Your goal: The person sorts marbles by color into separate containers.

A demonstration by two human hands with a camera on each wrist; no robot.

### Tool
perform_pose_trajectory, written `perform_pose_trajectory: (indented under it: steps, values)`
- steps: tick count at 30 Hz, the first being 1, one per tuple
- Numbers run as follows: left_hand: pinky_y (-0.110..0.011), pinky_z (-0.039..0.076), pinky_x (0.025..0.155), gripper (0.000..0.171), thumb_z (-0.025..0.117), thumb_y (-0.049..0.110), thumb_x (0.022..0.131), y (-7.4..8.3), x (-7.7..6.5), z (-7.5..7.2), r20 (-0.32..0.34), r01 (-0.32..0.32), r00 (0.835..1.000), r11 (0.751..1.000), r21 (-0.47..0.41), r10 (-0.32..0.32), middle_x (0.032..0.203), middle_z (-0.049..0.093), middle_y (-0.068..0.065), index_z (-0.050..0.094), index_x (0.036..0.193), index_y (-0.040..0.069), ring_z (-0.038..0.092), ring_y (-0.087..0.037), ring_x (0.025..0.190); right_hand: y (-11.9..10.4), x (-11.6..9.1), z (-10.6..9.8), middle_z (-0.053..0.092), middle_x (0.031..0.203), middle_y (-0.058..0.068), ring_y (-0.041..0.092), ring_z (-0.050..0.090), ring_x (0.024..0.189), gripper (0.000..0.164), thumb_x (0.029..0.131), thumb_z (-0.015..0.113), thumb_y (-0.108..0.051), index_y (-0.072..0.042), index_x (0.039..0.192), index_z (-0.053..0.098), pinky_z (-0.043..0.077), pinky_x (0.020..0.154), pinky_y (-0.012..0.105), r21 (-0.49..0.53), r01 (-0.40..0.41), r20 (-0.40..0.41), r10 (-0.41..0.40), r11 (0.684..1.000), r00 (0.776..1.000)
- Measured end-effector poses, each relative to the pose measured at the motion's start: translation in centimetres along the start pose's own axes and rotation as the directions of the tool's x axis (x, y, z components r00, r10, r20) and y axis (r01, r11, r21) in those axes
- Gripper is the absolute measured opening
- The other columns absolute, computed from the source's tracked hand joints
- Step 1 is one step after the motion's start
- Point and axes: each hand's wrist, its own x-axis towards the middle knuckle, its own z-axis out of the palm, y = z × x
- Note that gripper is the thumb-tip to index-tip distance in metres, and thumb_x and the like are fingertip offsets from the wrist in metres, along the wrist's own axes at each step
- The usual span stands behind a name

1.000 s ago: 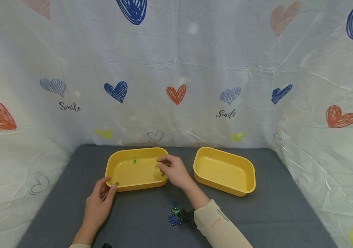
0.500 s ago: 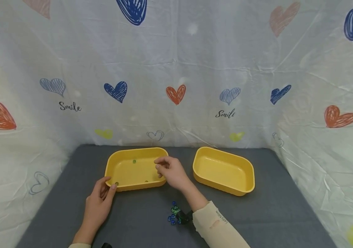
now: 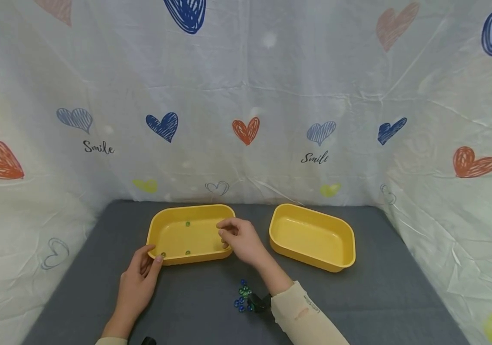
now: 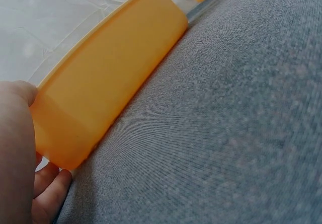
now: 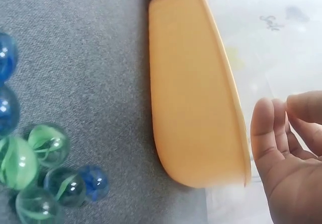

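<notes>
My left hand [image 3: 135, 282] holds the near left corner of the left yellow tray [image 3: 216, 256], thumb at the rim and other fingers round the end, as the left wrist view shows. Inside that tray lie three green marbles: one toward the back [image 3: 187, 224], one by the near wall [image 3: 187, 252] and one near my left thumb [image 3: 163, 255]. Over the tray's right end hovers my right hand [image 3: 243, 242], its fingers loosely bent and nothing showing between them. The right wrist view has this hand [image 5: 292, 143] beside the tray's rim.
A second yellow tray [image 3: 315, 235] stands to the right, turned at an angle. Several blue and green marbles [image 3: 241, 302] lie clustered on the grey cloth [image 3: 198, 306] below my right forearm, partly behind a black wrist strap [image 3: 258, 303]. A printed curtain [image 3: 246, 163] hangs behind.
A green marble has gone from beside my right fingers down to the tray's near wall and rolled left along it. The right hand has shifted only slightly; the left has stayed put.
</notes>
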Motion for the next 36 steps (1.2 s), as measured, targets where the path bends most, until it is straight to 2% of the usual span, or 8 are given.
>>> perform_pose_trajectory:
  steps: [8, 14, 18, 20, 22, 26, 32, 36]
  values:
    - [-0.045, 0.063, 0.091, 0.048, 0.065, 0.038, 0.113, 0.0, 0.1, 0.1, 0.007, -0.019, 1.000, 1.000, -0.017, 0.019, 0.131, 0.075, -0.018, 0.056, 0.152, 0.011, 0.075, -0.035, 0.117, 0.4, -1.1, -0.9, 0.071, 0.090, 0.013, 0.039, 0.070, 0.080, 0.021, 0.109, 0.069, -0.011, 0.005, 0.123, 0.074, 0.062, 0.078, 0.062, 0.024, 0.032, 0.015, -0.033, 0.999, 0.999]
    - [-0.046, 0.062, 0.096, 0.049, 0.064, 0.038, 0.113, 0.0, 0.1, 0.1, 0.016, -0.021, 1.000, 0.999, -0.031, 0.021, 0.139, 0.072, -0.022, 0.055, 0.153, 0.010, 0.072, -0.038, 0.124, 0.6, -2.5, -1.6, 0.071, 0.092, 0.019, 0.050, 0.068, 0.082, 0.024, 0.111, 0.067, -0.013, 0.005, 0.126, 0.073, 0.062, 0.072, 0.046, 0.024, 0.047, 0.039, -0.048, 0.999, 0.998]
    - [-0.056, 0.057, 0.097, 0.049, 0.064, 0.038, 0.114, 0.0, 0.1, 0.2, 0.016, -0.019, 1.000, 0.999, -0.042, 0.020, 0.141, 0.070, -0.024, 0.055, 0.153, 0.010, 0.071, -0.040, 0.126, 0.9, -3.6, -1.9, 0.072, 0.100, 0.022, 0.035, 0.069, 0.077, 0.025, 0.111, 0.068, -0.016, 0.002, 0.127, 0.073, 0.061, 0.069, 0.039, 0.002, 0.047, 0.055, -0.047, 0.999, 0.997]
    - [-0.050, 0.060, 0.097, 0.050, 0.064, 0.038, 0.113, -0.1, 0.0, 0.1, 0.017, -0.012, 1.000, 0.999, -0.041, 0.013, 0.141, 0.070, -0.024, 0.055, 0.153, 0.010, 0.071, -0.039, 0.126, 1.1, -4.2, -2.0, 0.072, 0.100, 0.022, 0.025, 0.067, 0.076, 0.024, 0.111, 0.068, -0.017, 0.001, 0.126, 0.074, 0.059, 0.068, 0.034, -0.008, 0.043, 0.068, -0.043, 0.999, 0.997]
    - [-0.031, 0.061, 0.096, 0.050, 0.064, 0.039, 0.113, -0.1, 0.0, 0.1, 0.018, -0.006, 1.000, 0.999, -0.039, 0.007, 0.141, 0.070, -0.024, 0.055, 0.153, 0.010, 0.071, -0.039, 0.126, 1.4, -4.8, -2.2, 0.073, 0.099, 0.018, 0.017, 0.065, 0.075, 0.023, 0.111, 0.068, -0.018, -0.002, 0.126, 0.075, 0.057, 0.067, 0.030, -0.022, 0.032, 0.078, -0.030, 0.999, 0.996]
    - [-0.009, 0.052, 0.092, 0.050, 0.064, 0.037, 0.113, -0.1, 0.0, 0.0, 0.027, -0.002, 1.000, 0.999, -0.052, 0.003, 0.145, 0.067, -0.025, 0.055, 0.154, 0.010, 0.069, -0.039, 0.129, 2.2, -6.1, -2.5, 0.073, 0.098, 0.012, 0.014, 0.065, 0.075, 0.022, 0.110, 0.069, -0.018, -0.003, 0.125, 0.076, 0.056, 0.067, 0.028, -0.032, -0.002, 0.099, 0.005, 0.999, 0.995]
    - [-0.049, 0.055, 0.099, 0.050, 0.064, 0.036, 0.114, 0.1, 0.0, 0.0, 0.031, 0.000, 1.000, 0.998, -0.060, 0.002, 0.148, 0.064, -0.027, 0.054, 0.154, 0.008, 0.067, -0.040, 0.131, 3.7, -7.7, -3.1, 0.075, 0.101, 0.004, 0.015, 0.066, 0.080, 0.018, 0.109, 0.072, -0.016, -0.004, 0.120, 0.077, 0.057, 0.071, 0.029, -0.056, -0.051, 0.144, 0.058, 0.997, 0.988]
    - [-0.053, 0.054, 0.100, 0.050, 0.063, 0.037, 0.114, 0.1, 0.0, -0.1, 0.035, 0.004, 0.999, 0.998, -0.060, -0.002, 0.149, 0.063, -0.027, 0.053, 0.155, 0.008, 0.066, -0.040, 0.131, 4.2, -8.3, -3.6, 0.074, 0.099, -0.001, 0.015, 0.067, 0.082, 0.014, 0.108, 0.072, -0.017, -0.008, 0.116, 0.079, 0.056, 0.071, 0.029, -0.094, -0.070, 0.191, 0.087, 0.993, 0.978]
